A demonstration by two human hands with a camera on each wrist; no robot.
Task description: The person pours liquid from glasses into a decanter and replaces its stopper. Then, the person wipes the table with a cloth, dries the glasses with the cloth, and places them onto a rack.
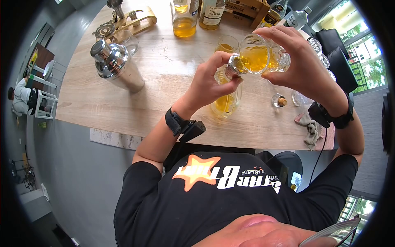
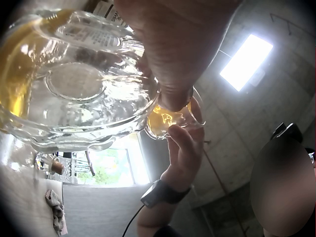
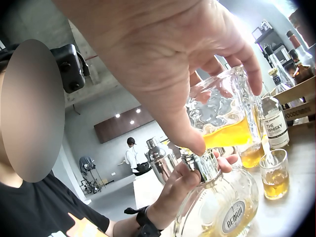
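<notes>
Head view: the right hand has its grip wrapped round a clear cut-glass tumbler of amber liquid, tipped on its side with its mouth toward the left hand.
Head view, receiver: directly under that grip stands a round clear glass decanter with amber liquid on the pale wood-grain desk; its long axis is upright and its neck meets the tumbler's lip.
Head view, other hand: the left hand pinches the decanter's neck, so it is the nearer hand to the pouring point.
Head view, room: left of the grip lies open desk as far as a steel cocktail shaker; right of it sit a cork-topped glass stopper and a grey cloth at the desk's near edge; beyond it stand a small shot glass and whisky bottles.

Left wrist view: from below, the tumbler's thick base fills the frame, and fingers curl at the neck beside it.

Right wrist view: the right thumb and fingers clasp the tumbler, amber pooled at its lower side; just below the grip is the decanter's metal collar, held by the left fingers.
</notes>
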